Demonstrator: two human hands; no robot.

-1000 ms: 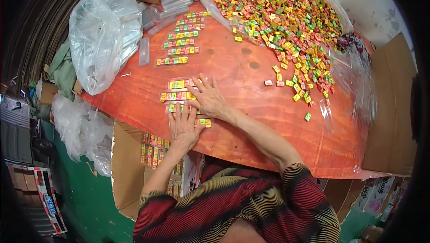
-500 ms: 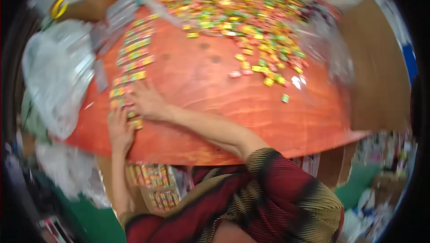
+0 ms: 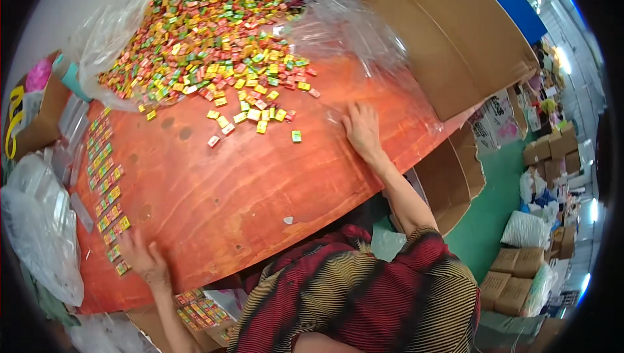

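Red wooden table (image 3: 214,190): small colourful packets (image 3: 208,47) heaped, packet rows (image 3: 112,192) left, clear plastic (image 3: 348,31) right.

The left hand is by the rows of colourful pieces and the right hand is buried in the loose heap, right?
No: the head view shows the right hand apart from the loose heap, over the red table near clear plastic. The left hand is by the rows.

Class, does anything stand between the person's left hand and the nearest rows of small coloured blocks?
Nothing visible does. The left hand is right beside the nearest rows of blocks; whether it touches them is unclear.
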